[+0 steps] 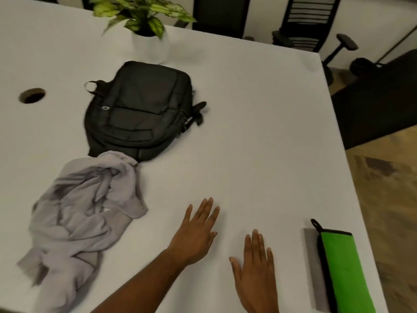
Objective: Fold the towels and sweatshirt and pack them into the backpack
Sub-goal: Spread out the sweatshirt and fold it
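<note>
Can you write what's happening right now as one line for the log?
left hand: flat on table | right hand: flat | sweatshirt: crumpled | backpack: closed | green towel: folded

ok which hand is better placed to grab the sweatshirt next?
Probably left. The left hand lies open nearer the crumpled sweatshirt; the right hand sits nearer the green towel.

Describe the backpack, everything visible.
The backpack is black, of what looks like woven synthetic fabric, lying flat on the white table with its front pocket panels facing up. It appears closed. A grab loop sticks out at its left side, and straps with a buckle poke out at its right. A white plant pot stands just behind it. The crumpled grey sweatshirt overlaps its near edge. Neither hand touches it.
</note>
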Demonstrator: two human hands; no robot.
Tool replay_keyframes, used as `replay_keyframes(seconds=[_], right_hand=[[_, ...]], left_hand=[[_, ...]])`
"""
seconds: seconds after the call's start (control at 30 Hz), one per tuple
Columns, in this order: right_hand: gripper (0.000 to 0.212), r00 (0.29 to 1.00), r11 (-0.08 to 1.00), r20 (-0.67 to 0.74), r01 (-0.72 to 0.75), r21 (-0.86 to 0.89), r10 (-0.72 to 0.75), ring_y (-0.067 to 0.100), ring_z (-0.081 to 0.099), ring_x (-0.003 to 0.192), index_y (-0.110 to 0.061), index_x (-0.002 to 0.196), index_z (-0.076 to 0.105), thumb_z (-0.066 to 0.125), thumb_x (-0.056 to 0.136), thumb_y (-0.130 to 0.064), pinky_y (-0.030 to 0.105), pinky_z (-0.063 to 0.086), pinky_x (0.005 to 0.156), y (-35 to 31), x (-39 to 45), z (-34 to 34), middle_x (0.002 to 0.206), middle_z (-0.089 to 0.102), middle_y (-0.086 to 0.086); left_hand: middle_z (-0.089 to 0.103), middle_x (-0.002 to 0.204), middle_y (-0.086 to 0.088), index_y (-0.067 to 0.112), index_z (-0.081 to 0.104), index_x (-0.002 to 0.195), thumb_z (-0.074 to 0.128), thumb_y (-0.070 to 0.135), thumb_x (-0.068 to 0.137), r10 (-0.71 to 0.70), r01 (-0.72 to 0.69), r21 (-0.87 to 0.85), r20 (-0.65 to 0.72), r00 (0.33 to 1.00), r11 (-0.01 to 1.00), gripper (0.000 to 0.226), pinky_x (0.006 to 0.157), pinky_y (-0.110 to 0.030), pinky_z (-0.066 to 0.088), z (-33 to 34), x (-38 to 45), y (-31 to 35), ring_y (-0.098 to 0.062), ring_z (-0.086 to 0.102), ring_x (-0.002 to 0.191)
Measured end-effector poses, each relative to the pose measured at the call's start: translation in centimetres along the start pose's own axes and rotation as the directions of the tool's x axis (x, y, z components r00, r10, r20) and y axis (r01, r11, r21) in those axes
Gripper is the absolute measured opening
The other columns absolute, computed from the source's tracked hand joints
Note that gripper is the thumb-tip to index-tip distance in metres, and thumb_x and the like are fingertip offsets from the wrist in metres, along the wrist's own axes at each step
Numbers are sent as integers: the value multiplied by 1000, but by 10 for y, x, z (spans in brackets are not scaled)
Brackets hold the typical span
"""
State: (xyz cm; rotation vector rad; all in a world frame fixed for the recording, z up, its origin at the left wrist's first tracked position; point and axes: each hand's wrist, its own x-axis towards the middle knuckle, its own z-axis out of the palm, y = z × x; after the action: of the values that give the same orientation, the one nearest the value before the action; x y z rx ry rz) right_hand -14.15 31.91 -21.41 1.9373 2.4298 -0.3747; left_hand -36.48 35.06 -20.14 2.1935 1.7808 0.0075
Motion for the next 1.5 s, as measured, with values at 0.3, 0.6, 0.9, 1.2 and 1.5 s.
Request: replay_keyframes(seconds=[0.3, 0.6, 0.9, 1.2, 1.5], right_hand=[[79, 972, 979, 115, 205, 0, -204, 29, 37, 147, -5, 147, 50, 14, 103, -60, 46, 21, 117, -145, 50, -2, 160, 36, 16], [66, 895, 921, 242, 332, 203, -376, 27, 7, 157, -27, 160, 18, 37, 104, -56, 39, 11, 125, -271, 95, -8, 170, -4, 11], [38, 930, 858, 170, 214, 467, -325, 24, 60, 109, -22, 121, 44, 68, 94, -34, 41, 51, 93, -334, 128, -5, 125, 57, 3], [46, 918, 842, 276, 103, 530, -286, 19, 55, 125, -22, 144, 49, 57, 102, -36, 28, 44, 103, -331, 132, -4, 139, 54, -1], [11, 987, 775, -94, -42, 631, 130, 16, 60, 93, -25, 98, 58, 67, 95, -20, 32, 49, 84, -259, 136, -42, 101, 60, -4]], left_hand=[[21, 167, -15, 14, 31, 159, 34, 45, 101, -377, 378, -14, -110, 920, 926, 66, 122, -55, 25, -13, -79, -115, -31, 23, 154], [7, 170, -11, 15, 23, 161, 58, 35, 98, -599, 580, -153, -173, 782, 800, 76, 125, -55, 1, -37, -130, -201, -24, -3, 157], [4, 170, -17, 17, 21, 161, 59, 22, 96, -788, 693, -375, -296, 541, 616, 76, 121, -60, 14, -58, -174, -253, -36, 12, 156], [63, 101, -9, 13, 58, 102, 61, 25, 91, -825, 601, -591, -222, 519, 538, 17, 77, -41, 51, -83, -150, -264, -33, 63, 94], [67, 109, -3, 21, 46, 125, 48, 38, 101, -535, 378, -603, -98, 839, 702, 30, 71, -28, 35, -116, -86, -139, -21, 61, 89]])
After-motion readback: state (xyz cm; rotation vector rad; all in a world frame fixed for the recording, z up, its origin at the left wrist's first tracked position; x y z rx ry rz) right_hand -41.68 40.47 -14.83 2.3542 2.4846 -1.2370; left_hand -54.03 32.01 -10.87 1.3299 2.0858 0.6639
